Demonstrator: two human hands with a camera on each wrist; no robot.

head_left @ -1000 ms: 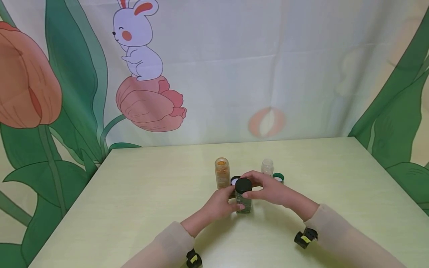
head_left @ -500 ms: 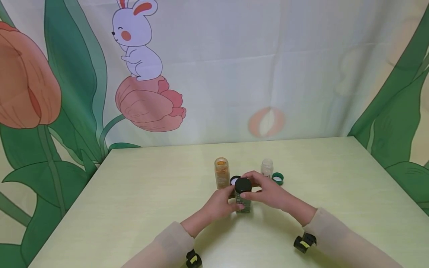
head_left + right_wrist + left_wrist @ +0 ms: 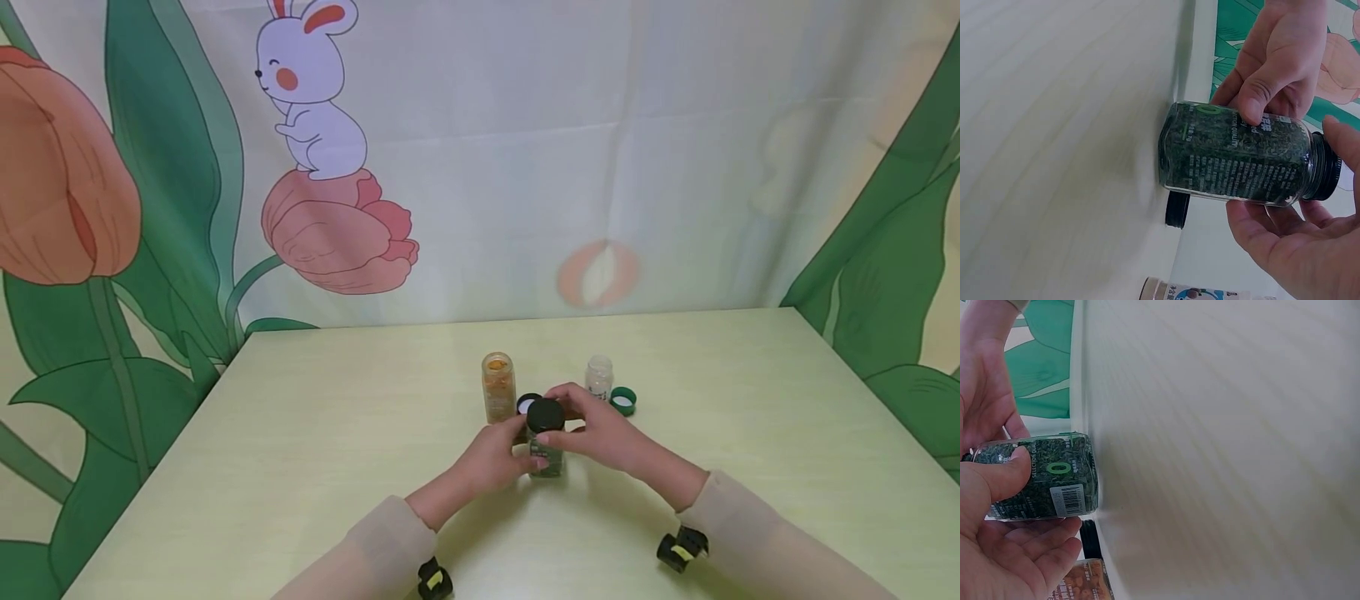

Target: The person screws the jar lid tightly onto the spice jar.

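Left hand is gripping the green-flake jar round its body; right hand is gripping at its black cap. Jar is standing upright on the counter. Step looks like cap-twisting, loosening or tightening can't tell; next move likely calls for left steadying, right turning. From the jar: loose black lid lying at 11 o'clock, orange-filled jar standing at 10–11, clear jar at 1, green lid at 2.

Left hand, lower centre: grips, thumb foremost. Right hand, right of centre, slightly higher: pinches. Forearms, two, sleeved: converge from bottom edge.
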